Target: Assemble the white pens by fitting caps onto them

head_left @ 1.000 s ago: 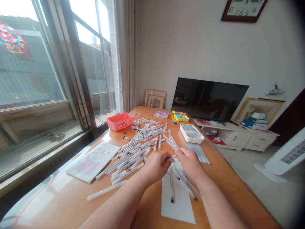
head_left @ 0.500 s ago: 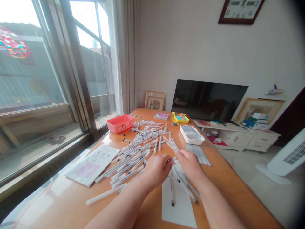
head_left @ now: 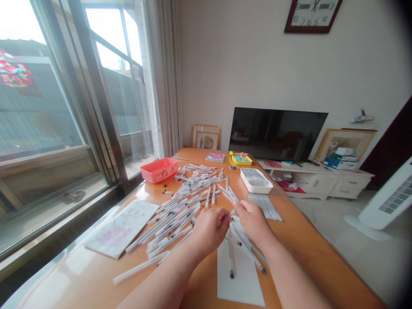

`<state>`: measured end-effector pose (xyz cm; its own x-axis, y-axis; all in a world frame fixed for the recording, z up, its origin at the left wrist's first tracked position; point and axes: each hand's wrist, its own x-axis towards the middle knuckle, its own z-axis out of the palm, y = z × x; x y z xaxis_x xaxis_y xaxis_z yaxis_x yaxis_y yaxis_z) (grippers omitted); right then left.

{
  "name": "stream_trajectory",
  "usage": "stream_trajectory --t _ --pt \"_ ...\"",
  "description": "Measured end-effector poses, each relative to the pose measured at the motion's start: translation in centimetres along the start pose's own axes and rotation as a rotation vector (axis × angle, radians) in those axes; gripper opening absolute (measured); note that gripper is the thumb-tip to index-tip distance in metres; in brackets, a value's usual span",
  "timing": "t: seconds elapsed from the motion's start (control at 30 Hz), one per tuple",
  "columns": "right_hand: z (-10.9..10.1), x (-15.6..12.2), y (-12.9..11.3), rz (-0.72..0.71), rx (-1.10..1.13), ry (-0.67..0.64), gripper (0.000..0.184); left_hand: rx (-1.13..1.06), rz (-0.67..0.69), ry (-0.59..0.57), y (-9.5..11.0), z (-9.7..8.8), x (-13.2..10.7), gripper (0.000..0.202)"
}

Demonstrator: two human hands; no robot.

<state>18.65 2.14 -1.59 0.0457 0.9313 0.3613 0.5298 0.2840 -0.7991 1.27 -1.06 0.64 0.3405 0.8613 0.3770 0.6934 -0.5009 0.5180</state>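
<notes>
My left hand (head_left: 210, 227) is closed, its thumb and fingers pinched round one end of a pen (head_left: 232, 212). Fingers of my right hand (head_left: 252, 218) grip the same pen from the other side; most of it is hidden by both hands. Below them a sheet of white paper (head_left: 240, 279) lies on the table, with a few black-tipped pens (head_left: 231, 257) on it. To the left spreads a loose heap of white pen barrels and pens (head_left: 180, 210). Beyond my right hand lies a row of clear grey refills or tubes (head_left: 264, 207).
A white tray (head_left: 269, 189) holding grey sticks stands at the right edge of the wooden table (head_left: 305, 257). A red plastic basket (head_left: 157, 171), a notebook (head_left: 120, 229), a yellow box (head_left: 242, 161) and a colourful booklet (head_left: 215, 157) are also on it. Small black caps (head_left: 165, 186) lie near the basket.
My view has turned slightly, so the scene sits a little further left. Both hands stay together on the pen, with hardly any shift.
</notes>
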Motion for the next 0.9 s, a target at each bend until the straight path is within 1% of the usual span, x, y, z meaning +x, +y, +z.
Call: stream_trajectory --t 0.1,0.2,0.27,0.33,0.43,0.6,0.9 --pt "-0.1 -0.2 -0.6 0.050 0.058 -0.030 0.051 0.005 -0.022 0.028 -0.1 0.0 0.1 0.018" --pt "-0.1 -0.4 -1.0 0.111 0.148 -0.119 0.053 0.003 -0.065 0.060 -0.3 0.1 0.1 0.019" --pt "0.0 -0.5 -1.3 0.119 0.197 -0.180 0.052 -0.006 -0.082 0.077 -0.4 0.2 0.0 0.020" --pt "0.0 -0.6 -1.5 0.105 0.231 -0.213 0.051 -0.021 -0.083 0.082 -0.5 0.2 0.0 0.022" --pt "0.2 -0.8 -1.7 0.104 0.274 -0.226 0.049 -0.042 -0.077 0.084 -0.5 0.1 0.0 0.024" --pt "0.3 -0.8 -2.1 0.166 0.378 -0.227 0.040 -0.048 -0.077 0.108 -0.6 0.1 0.1 0.020" --pt "0.3 -0.9 -2.3 0.198 0.490 -0.167 0.038 -0.043 -0.060 0.114 -0.6 0.4 0.1 0.019"
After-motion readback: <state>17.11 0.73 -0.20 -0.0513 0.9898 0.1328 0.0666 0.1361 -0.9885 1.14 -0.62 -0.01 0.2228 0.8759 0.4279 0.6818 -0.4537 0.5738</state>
